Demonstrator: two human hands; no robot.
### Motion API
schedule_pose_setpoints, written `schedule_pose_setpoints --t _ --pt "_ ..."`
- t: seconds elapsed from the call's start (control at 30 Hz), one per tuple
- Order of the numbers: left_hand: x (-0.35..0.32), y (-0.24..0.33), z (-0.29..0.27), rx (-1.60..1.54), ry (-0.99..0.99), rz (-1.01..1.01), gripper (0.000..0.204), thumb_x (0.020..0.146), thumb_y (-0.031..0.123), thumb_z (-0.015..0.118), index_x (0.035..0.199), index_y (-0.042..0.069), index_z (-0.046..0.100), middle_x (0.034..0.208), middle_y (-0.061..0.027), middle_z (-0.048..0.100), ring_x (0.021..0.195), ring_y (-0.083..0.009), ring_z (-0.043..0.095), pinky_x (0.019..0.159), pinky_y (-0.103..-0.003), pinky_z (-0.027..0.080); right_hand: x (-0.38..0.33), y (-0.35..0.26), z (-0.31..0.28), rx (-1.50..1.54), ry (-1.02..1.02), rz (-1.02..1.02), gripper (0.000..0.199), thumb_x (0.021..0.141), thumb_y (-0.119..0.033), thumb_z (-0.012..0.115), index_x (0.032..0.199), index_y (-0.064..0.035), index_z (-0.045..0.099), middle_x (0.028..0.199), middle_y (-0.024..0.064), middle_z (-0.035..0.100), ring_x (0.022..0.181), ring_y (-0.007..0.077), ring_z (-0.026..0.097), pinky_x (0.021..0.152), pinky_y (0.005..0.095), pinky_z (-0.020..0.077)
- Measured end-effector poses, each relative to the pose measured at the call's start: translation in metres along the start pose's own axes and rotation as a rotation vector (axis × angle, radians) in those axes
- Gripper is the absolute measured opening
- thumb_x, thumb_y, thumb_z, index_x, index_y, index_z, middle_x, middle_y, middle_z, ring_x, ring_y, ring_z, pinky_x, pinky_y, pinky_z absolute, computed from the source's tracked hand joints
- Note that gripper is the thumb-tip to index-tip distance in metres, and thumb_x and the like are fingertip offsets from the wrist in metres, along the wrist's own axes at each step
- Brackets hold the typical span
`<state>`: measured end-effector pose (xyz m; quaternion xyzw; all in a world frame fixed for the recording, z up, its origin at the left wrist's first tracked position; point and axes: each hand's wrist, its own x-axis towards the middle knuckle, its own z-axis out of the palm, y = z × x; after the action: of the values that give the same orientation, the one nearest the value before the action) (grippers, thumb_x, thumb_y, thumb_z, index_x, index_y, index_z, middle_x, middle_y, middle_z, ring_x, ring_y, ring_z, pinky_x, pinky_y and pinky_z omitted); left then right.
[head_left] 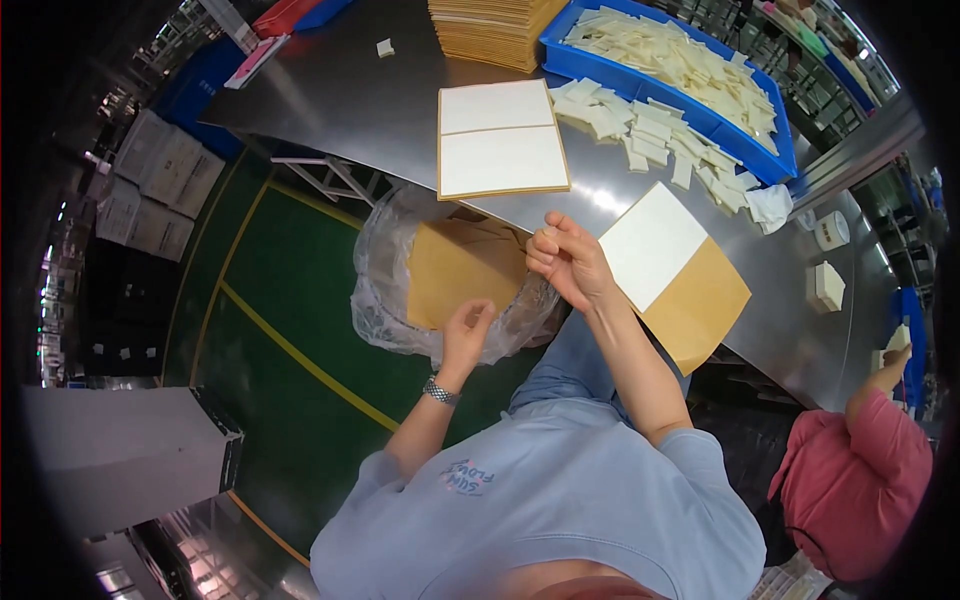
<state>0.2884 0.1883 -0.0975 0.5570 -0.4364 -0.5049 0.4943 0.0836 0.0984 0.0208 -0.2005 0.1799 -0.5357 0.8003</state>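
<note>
Our left hand [467, 328] grips the lower edge of a brown envelope [462, 268] over a plastic bag [385, 300]. Our right hand [568, 262], fingers pinched closed, touches its upper corner, beside the desk [360, 95].

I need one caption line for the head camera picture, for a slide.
Seated at a steel table, a person's left hand and right hand handle a brown envelope over a clear plastic bag.
</note>
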Motion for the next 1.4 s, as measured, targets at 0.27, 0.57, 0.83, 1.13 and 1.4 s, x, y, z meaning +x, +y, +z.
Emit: schedule_pose_setpoints --t 0.27,0.57,0.83,1.13,1.4 --pt "0.011 -0.004 0.018 0.0 -0.059 0.002 0.019 0.098 0.018 0.069 0.106 0.001 0.069 0.09 0.0 0.068 0.08 -0.0068 0.061 0.072 -0.023 0.048 0.009 0.013 -0.026 0.051 -0.065 0.062 0.006 0.103 -0.011 0.055 0.109 -0.0109 0.055 0.066 -0.0035 0.039 0.061 0.0106 0.037 0.058 0.0253 0.0349" --pt "0.022 -0.004 0.01 0.01 -0.071 -0.085 0.014 0.098 0.012 0.069 0.106 0.002 0.067 0.093 0.001 0.068 0.084 -0.0055 0.062 0.078 -0.021 0.05 0.021 0.047 -0.045 0.077 0.043 0.201 0.009 0.102 -0.013 0.059 0.11 -0.0088 0.056 0.071 -0.0001 0.045 0.066 0.0133 0.043 0.061 0.0277 0.0384" --pt "0.007 -0.023 -0.009 0.078 -0.014 -0.095 0.018 0.098 0.018 0.069 0.105 0.001 0.069 0.091 0.0003 0.069 0.083 -0.0068 0.062 0.077 -0.023 0.05 0.034 0.079 -0.054 0.151 0.009 0.322 0.014 0.103 -0.023 0.061 0.105 -0.0091 0.061 0.083 0.0005 0.056 0.076 0.0127 0.052 0.07 0.0273 0.0439" --pt "0.021 -0.035 -0.01 0.082 -0.045 -0.072 0.025 0.097 0.023 0.069 0.104 0.0 0.07 0.094 -0.0044 0.071 0.086 -0.0113 0.065 0.079 -0.027 0.051 0.045 0.088 -0.083 0.026 -0.04 0.228 0.01 0.101 -0.016 0.063 0.107 -0.0084 0.066 0.102 0.0039 0.067 0.098 0.0162 0.064 0.08 0.0335 0.0522" --pt "0.037 -0.081 -0.04 0.294 -0.107 -0.04 0.042 0.098 0.031 0.068 0.123 -0.003 0.066 0.117 -0.0126 0.07 0.107 -0.0181 0.065 0.091 -0.032 0.053 0.034 0.154 -0.087 -0.584 -0.034 0.162 0.041 0.099 -0.051 0.062 0.088 -0.0108 0.068 0.067 -0.0005 0.062 0.061 0.014 0.059 0.055 0.0328 0.0498"
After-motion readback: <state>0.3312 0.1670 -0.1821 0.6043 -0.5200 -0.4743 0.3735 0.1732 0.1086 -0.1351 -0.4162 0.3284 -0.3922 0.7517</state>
